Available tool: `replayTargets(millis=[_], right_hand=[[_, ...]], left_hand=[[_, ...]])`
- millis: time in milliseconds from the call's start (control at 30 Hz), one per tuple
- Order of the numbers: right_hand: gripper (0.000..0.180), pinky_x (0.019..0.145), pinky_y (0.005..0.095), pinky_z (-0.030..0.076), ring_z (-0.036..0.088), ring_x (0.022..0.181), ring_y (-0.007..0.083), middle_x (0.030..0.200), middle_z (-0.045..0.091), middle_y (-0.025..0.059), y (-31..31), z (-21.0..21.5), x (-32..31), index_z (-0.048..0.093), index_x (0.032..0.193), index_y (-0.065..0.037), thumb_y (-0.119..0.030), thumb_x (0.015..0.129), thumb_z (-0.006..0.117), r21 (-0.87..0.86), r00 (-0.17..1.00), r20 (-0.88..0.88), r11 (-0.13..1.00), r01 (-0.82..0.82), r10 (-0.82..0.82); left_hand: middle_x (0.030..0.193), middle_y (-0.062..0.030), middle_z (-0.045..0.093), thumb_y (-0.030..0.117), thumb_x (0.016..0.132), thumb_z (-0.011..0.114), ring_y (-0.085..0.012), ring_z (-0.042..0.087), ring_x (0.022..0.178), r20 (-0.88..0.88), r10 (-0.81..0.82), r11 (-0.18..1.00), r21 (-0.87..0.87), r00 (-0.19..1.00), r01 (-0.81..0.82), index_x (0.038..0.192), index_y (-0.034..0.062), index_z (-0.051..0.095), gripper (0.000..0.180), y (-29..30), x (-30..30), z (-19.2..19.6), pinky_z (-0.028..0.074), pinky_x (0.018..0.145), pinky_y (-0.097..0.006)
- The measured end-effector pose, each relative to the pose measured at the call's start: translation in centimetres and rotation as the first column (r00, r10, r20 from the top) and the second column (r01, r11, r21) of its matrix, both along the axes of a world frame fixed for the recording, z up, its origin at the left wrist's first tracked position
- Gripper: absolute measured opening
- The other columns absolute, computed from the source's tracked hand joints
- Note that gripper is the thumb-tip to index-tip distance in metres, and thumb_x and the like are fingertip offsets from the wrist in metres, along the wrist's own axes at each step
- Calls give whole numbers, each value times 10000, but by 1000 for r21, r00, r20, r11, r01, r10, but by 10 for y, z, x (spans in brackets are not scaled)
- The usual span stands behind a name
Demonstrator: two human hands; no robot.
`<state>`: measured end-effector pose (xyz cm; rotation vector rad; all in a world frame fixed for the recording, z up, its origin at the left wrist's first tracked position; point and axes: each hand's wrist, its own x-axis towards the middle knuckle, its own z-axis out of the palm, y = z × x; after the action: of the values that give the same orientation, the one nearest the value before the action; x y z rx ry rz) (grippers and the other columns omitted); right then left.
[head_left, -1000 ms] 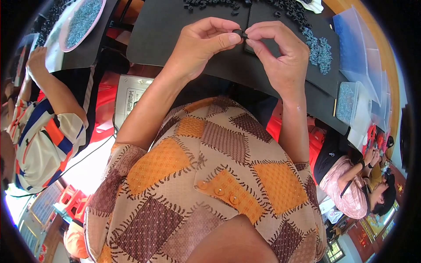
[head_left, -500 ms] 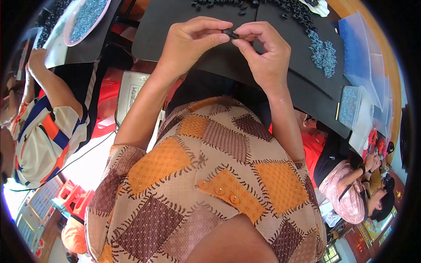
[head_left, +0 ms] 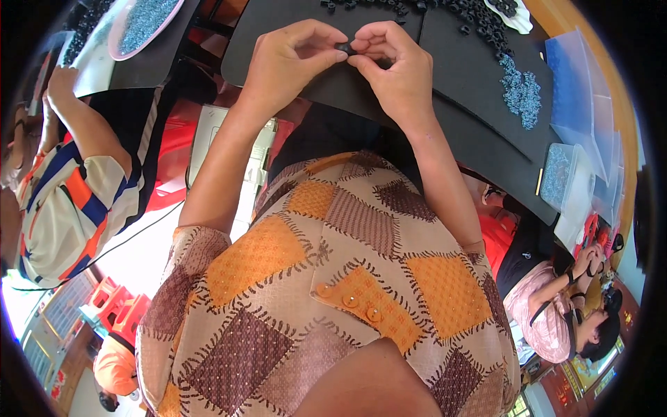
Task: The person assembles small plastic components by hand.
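Note:
Over the near part of the black table, a small black part (head_left: 345,48) sits between the fingertips of both hands. My left hand (head_left: 283,66) is closed, pinching it between thumb and forefinger. From the other side, my right hand (head_left: 397,73) has its thumb and forefinger closed at the part's edge, the other fingers curled. Fingertips hide some of the part. Beyond the hands lie loose black parts (head_left: 479,24) in a scattered heap. A pile of small clear bluish pieces (head_left: 521,90) rests to the right of them.
A clear tub (head_left: 558,174) of bluish pieces stands at the table's right edge, beside clear plastic bins (head_left: 580,97). At far left is a pink-rimmed tray (head_left: 119,52) of bluish pieces. People sit on both sides; one person's arm (head_left: 90,132) reaches a neighbouring table.
Both hands have shifted slightly left in the picture with the black part still between them. The right hand has turned a little, and the whole view has moved slightly.

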<state>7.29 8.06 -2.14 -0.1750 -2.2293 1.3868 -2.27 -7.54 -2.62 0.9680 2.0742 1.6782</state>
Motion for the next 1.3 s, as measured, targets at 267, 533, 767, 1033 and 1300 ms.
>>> replayTargets(millis=[267, 533, 767, 1033, 1300], right_hand=[[319, 757, 309, 553, 691, 795, 186, 853, 707, 74, -5, 1, -3, 627, 1016, -66, 26, 740, 757, 104, 993, 114, 994, 15, -27], [184, 731, 307, 557, 717, 820, 202, 888, 725, 108, 2, 2, 1, 657, 1023, -53, -36, 842, 683, 120, 990, 134, 991, -58, 42], [133, 690, 288, 547, 721, 738, 199, 799, 725, 110, -4, 4, 0, 682, 923, -27, -127, 845, 723, 68, 988, 153, 998, 7, -18], [110, 644, 269, 523, 695, 678, 164, 751, 713, 97, -7, 3, 4, 698, 873, -12, -106, 831, 735, -21, 980, 190, 998, 61, -56], [96, 629, 272, 512, 680, 677, 149, 751, 695, 95, -3, 2, 11, 685, 869, 0, -71, 824, 729, 8, 978, 200, 998, 61, -62]], left_hand=[[897, -92, 715, 61, 806, 726, -183, 701, 802, -157, 7, 1000, -7, 988, -9, 975, 39, 732, 171, 3, 4, -2, 548, 745, -285], [904, -95, 706, 58, 806, 724, -203, 695, 788, -168, 12, 999, -44, 986, -20, 989, 35, 698, 186, 4, 5, -5, 546, 726, -301], [866, -67, 715, 29, 810, 743, -118, 700, 781, -299, -2, 996, -88, 954, -25, 983, 0, 692, 183, 6, 8, -3, 557, 730, -248], [922, -55, 719, 138, 801, 762, -184, 664, 822, -407, 10, 981, -173, 913, -88, 964, 43, 722, 194, 7, 8, -7, 532, 727, -297], [930, -45, 696, 177, 780, 755, -252, 626, 886, -537, 15, 973, -187, 843, -136, 915, 59, 725, 181, 13, 16, -11, 512, 784, -353]])
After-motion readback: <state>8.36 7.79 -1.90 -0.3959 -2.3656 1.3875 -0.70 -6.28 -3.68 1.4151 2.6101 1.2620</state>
